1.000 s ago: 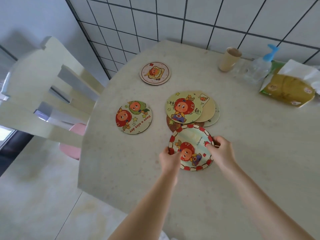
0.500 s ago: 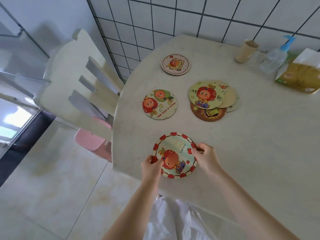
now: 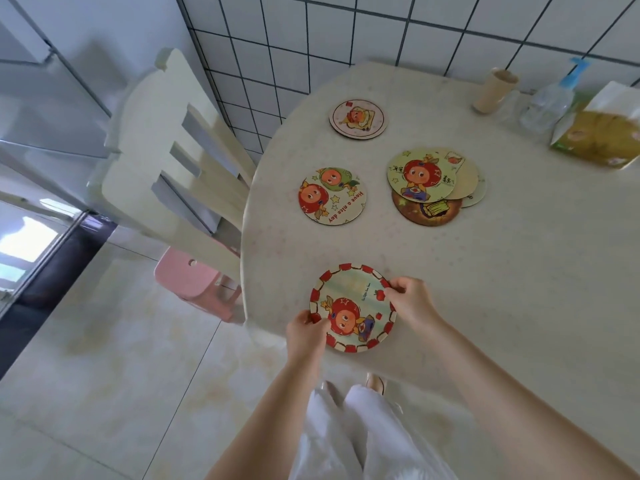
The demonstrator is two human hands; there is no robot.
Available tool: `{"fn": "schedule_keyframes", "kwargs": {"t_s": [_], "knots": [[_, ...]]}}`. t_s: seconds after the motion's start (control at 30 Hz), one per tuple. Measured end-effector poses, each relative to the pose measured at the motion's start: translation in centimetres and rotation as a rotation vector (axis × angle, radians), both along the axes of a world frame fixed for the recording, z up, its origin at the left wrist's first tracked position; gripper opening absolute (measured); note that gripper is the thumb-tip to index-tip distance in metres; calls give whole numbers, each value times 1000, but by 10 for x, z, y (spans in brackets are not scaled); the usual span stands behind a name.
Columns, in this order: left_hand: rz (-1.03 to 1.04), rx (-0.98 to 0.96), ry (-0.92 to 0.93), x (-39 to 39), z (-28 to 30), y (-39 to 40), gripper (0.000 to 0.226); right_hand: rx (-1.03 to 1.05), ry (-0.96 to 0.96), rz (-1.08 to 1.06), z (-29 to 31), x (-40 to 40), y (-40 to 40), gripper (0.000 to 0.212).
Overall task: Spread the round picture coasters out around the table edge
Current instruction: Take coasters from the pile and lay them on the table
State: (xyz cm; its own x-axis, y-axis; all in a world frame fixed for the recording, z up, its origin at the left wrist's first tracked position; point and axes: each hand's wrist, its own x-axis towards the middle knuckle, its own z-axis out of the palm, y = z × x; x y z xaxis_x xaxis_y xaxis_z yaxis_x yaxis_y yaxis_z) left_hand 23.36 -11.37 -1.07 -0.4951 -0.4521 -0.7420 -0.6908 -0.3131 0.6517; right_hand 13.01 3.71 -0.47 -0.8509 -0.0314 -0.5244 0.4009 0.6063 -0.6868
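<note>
Round table point(image 3: 519, 306), cup point(image 3: 495, 91), both hands on red-rimmed coaster point(image 3: 356, 299).

Pale speckled worktop point(image 3: 519, 306), red-rimmed coaster point(image 3: 353, 308) at its near edge, two single coasters point(image 3: 332, 195) point(image 3: 357, 118) and an overlapping coaster pile point(image 3: 433, 185) beyond it, cup point(image 3: 495, 91), pump bottle point(image 3: 550, 102) and yellow packet point(image 3: 595, 140) far right of it.

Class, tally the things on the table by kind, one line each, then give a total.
Round picture coasters: 7, namely red-bordered coaster, two-character coaster, toast coaster, and 4 in the pile
Cup: 1
Pump bottle: 1
Tissue pack: 1
Total: 10
</note>
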Motion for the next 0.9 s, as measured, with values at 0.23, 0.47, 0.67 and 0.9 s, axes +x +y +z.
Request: {"fn": "schedule_keyframes", "kwargs": {"t_s": [0.23, 0.47, 0.67, 0.9], "knots": [[16, -8, 51, -12, 11, 57, 19, -34, 2, -6, 11, -4, 57, 12], [-89, -20, 29, -17, 16, 108, 24, -125, -19, -69, 16, 2, 125, 19], [-168, -50, 15, -16, 11, 124, 27, -115, -50, -104, 11, 13, 145, 15], [-166, -20, -36, -10, 4, 171, 32, -85, -97, -111, 2, 20, 190, 16]]}}
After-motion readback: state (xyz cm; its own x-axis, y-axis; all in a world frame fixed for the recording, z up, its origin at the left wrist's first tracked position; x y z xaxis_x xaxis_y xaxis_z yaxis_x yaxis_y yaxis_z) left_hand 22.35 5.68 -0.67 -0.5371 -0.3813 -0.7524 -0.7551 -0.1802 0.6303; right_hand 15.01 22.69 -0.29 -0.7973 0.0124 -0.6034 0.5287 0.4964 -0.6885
